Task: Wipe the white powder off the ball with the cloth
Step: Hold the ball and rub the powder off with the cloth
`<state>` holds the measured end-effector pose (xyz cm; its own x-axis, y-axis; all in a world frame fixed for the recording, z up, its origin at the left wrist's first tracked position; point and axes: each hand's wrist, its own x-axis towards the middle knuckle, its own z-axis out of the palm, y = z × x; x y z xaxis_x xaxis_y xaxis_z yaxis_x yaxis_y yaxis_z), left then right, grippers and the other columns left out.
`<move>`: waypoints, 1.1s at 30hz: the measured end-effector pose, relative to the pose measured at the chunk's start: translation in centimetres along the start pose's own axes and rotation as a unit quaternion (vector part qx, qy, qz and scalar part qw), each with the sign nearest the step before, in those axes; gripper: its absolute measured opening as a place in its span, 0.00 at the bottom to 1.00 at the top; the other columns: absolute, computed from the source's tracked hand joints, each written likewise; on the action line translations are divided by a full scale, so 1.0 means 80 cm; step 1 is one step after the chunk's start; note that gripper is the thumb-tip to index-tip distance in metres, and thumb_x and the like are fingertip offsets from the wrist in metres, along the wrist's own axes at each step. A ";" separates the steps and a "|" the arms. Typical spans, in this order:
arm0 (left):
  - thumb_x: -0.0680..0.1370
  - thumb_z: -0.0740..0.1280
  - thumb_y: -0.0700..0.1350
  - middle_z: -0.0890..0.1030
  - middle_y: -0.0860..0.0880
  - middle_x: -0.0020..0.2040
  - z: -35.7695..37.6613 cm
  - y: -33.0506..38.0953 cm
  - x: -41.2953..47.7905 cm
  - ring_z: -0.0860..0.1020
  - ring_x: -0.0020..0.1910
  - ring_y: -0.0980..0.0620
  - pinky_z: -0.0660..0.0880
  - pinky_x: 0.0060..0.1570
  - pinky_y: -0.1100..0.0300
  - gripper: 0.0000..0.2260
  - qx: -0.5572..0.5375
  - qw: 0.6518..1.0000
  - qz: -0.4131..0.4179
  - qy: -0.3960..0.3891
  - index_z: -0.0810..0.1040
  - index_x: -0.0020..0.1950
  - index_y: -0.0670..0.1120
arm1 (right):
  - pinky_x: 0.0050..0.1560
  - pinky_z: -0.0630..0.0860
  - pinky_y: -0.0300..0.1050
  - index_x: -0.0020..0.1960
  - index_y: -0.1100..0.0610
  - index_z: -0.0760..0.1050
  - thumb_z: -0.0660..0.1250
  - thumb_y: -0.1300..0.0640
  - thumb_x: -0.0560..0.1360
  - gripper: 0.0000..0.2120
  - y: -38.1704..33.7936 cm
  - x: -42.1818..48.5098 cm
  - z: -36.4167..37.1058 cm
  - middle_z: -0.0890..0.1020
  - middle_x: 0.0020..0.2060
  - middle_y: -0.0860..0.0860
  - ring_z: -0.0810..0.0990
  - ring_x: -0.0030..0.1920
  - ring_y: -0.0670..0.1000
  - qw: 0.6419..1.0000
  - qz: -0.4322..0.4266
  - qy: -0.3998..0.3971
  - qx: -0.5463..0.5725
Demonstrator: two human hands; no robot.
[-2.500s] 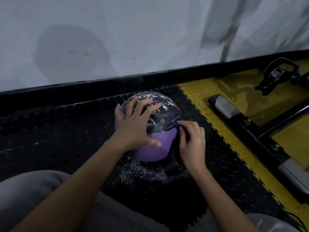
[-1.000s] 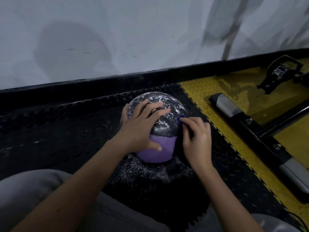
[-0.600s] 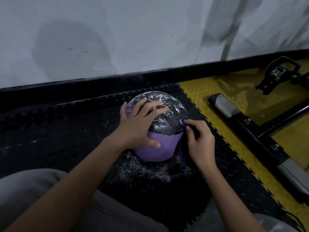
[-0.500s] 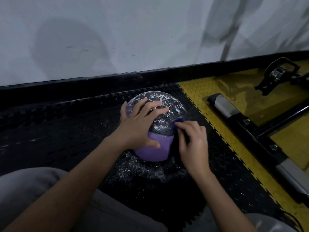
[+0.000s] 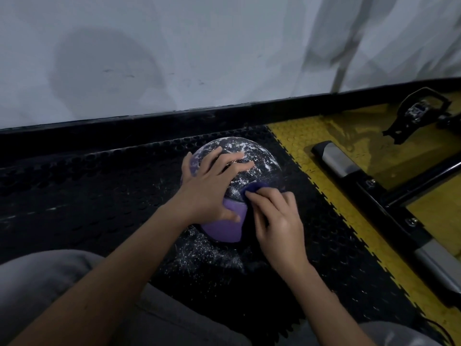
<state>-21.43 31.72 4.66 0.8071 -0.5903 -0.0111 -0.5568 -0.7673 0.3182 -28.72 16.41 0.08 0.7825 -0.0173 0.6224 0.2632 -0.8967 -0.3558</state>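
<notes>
The ball (image 5: 234,193), black above and purple below, sits on the black studded floor mat (image 5: 99,196) close to the mat's far edge, just in from the yellow tiles (image 5: 349,221) along its right edge. The left hand (image 5: 209,188) lies spread wide over the top and near-left side, thumb pressed on the purple band, steadying it. The right hand (image 5: 277,221) is curled around a small dark purple cloth (image 5: 254,188), fingertips pushing it against the ball's right flank. White powder (image 5: 249,156) speckles the dark upper half thickly, and more is scattered on the mat in front. The ball looks firm and smooth, so I'd judge it apt to roll or spin under a wipe and slippery where it is dusted; a flat palm on top suits it best. The cloth is soft and bunches easily. A pale wall (image 5: 199,58) with a black skirting rises behind the mat, and a black metal frame (image 5: 374,196) with grey sleeves lies on the yellow tiles.
</notes>
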 end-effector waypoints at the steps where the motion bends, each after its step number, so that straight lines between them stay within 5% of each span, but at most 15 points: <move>1: 0.65 0.72 0.61 0.44 0.64 0.73 0.000 0.000 0.000 0.35 0.71 0.60 0.33 0.66 0.37 0.45 -0.001 1.000 -0.001 0.000 0.47 0.73 0.65 | 0.46 0.70 0.40 0.53 0.60 0.81 0.65 0.64 0.74 0.10 0.002 0.002 0.000 0.80 0.48 0.52 0.73 0.43 0.55 1.000 -0.005 -0.001 -0.001; 5: 0.65 0.72 0.61 0.42 0.64 0.73 0.000 0.001 0.002 0.35 0.71 0.60 0.33 0.66 0.37 0.45 -0.007 1.000 0.001 -0.005 0.46 0.73 0.65 | 0.50 0.68 0.35 0.52 0.60 0.81 0.65 0.66 0.74 0.09 0.031 0.017 -0.002 0.80 0.46 0.52 0.75 0.43 0.54 0.995 0.092 0.034 0.033; 8: 0.66 0.72 0.61 0.42 0.64 0.73 0.001 0.003 0.002 0.34 0.71 0.60 0.31 0.65 0.37 0.45 -0.011 1.000 0.006 -0.007 0.46 0.73 0.65 | 0.53 0.74 0.50 0.50 0.60 0.81 0.66 0.68 0.74 0.09 0.043 0.027 -0.005 0.78 0.44 0.48 0.78 0.46 0.54 0.977 0.189 0.050 0.088; 12: 0.65 0.72 0.61 0.43 0.64 0.73 0.002 0.004 0.000 0.35 0.70 0.62 0.33 0.66 0.37 0.44 -0.001 1.000 -0.002 -0.001 0.47 0.73 0.65 | 0.49 0.65 0.31 0.51 0.59 0.81 0.64 0.65 0.74 0.09 0.014 0.017 -0.004 0.80 0.45 0.51 0.74 0.43 0.53 0.994 0.101 0.036 0.034; 15: 0.65 0.73 0.61 0.44 0.64 0.73 0.002 0.002 -0.001 0.36 0.71 0.62 0.33 0.66 0.37 0.44 -0.007 1.000 -0.006 0.003 0.48 0.73 0.65 | 0.45 0.67 0.35 0.53 0.60 0.81 0.64 0.63 0.74 0.10 0.005 0.014 -0.006 0.80 0.47 0.51 0.72 0.43 0.53 1.000 0.025 -0.010 0.012; 22: 0.66 0.72 0.61 0.43 0.64 0.73 0.002 0.006 0.001 0.35 0.71 0.61 0.31 0.65 0.37 0.44 -0.015 1.000 0.002 -0.001 0.47 0.73 0.65 | 0.45 0.63 0.30 0.51 0.59 0.81 0.66 0.67 0.74 0.10 0.050 0.040 -0.008 0.81 0.45 0.51 0.77 0.45 0.58 0.984 0.175 0.007 0.044; 24: 0.66 0.72 0.61 0.43 0.64 0.73 0.003 0.007 0.000 0.35 0.70 0.62 0.31 0.65 0.37 0.44 -0.008 1.000 0.001 -0.001 0.47 0.73 0.64 | 0.47 0.62 0.27 0.52 0.59 0.81 0.65 0.67 0.74 0.10 0.030 0.031 -0.004 0.81 0.46 0.51 0.74 0.43 0.55 0.991 0.133 0.024 0.016; 28: 0.66 0.72 0.61 0.44 0.64 0.73 0.004 0.007 -0.002 0.35 0.70 0.62 0.32 0.65 0.37 0.44 -0.002 1.000 -0.003 0.007 0.47 0.73 0.64 | 0.47 0.67 0.40 0.54 0.59 0.81 0.65 0.66 0.73 0.12 0.009 0.016 -0.001 0.81 0.49 0.50 0.69 0.43 0.53 0.999 0.028 0.008 -0.018; 33: 0.65 0.72 0.61 0.43 0.64 0.73 0.003 0.008 -0.001 0.35 0.71 0.61 0.32 0.65 0.36 0.44 -0.013 1.000 0.001 0.001 0.47 0.73 0.65 | 0.48 0.59 0.23 0.52 0.59 0.81 0.65 0.69 0.74 0.11 0.051 0.038 -0.002 0.82 0.47 0.52 0.74 0.44 0.59 0.987 0.160 0.023 0.009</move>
<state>-21.93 31.21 4.63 0.8063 -0.5915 -0.0075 -0.5534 -0.7587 0.3436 -25.36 12.59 0.66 0.8014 -0.3179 0.5066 0.0174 -0.8343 -0.5510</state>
